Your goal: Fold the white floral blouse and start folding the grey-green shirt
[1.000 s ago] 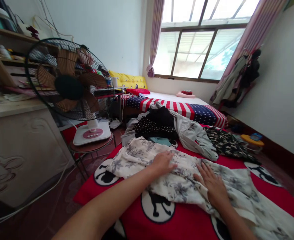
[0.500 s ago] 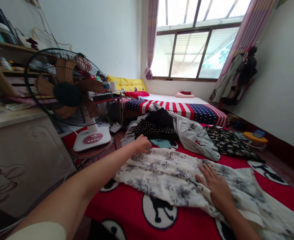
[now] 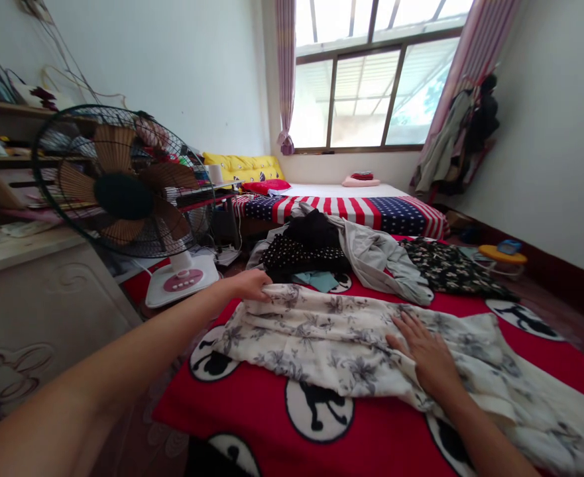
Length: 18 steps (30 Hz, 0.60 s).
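A cream garment with grey flowers [image 3: 321,351] lies stretched across a red blanket [image 3: 381,437] printed with white circles and black figures. My left hand [image 3: 252,285] is closed on the garment's far left corner, pinching the cloth. Flat on the garment's right half rests my right hand [image 3: 423,348], its fingers spread and pressing on the fabric. Just beyond the garment sits a heap of clothes: a black polka-dot piece [image 3: 296,255], a grey garment [image 3: 376,258] and a small teal cloth [image 3: 316,280].
To the left, an electric fan [image 3: 127,195] stands beside a cabinet [image 3: 48,318]. A black floral garment [image 3: 455,268] lies at the far right of the blanket, near a small yellow stool [image 3: 503,255]. Another bed [image 3: 351,211] with a striped, starred cover is under the window.
My left hand has moved left along the garment's far edge, drawing the corner outward. My right hand stays flat on the cloth. The view has shifted slightly.
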Available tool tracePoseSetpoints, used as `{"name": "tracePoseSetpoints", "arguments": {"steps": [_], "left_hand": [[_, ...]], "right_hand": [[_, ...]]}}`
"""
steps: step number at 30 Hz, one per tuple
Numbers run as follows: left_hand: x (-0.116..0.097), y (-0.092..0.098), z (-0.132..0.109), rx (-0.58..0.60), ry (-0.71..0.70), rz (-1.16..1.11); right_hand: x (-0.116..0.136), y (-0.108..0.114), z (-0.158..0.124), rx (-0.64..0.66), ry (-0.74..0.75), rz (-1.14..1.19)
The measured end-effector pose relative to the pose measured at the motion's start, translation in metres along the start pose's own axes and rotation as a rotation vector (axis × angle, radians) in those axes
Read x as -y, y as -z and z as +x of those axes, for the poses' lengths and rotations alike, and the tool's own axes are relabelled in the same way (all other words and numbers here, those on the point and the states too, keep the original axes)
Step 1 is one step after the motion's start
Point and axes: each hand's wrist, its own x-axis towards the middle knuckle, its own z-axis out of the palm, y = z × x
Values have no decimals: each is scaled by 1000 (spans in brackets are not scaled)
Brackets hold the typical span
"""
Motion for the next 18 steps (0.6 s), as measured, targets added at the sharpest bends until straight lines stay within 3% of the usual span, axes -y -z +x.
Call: {"name": "tracePoseSetpoints", "arguments": {"steps": [3, 7, 13, 18], "left_hand": [[25, 7, 0, -19, 113, -104], [47, 2, 1, -156, 279, -193], [56, -22, -3, -323, 566, -293], [54, -23, -6, -427, 698, -224]], "right_hand": [[0, 1, 0, -15, 11, 6], [0, 0, 0, -20, 9, 5], [-1, -2, -1, -34, 11, 9], [1, 1, -1, -19, 6, 8]]}}
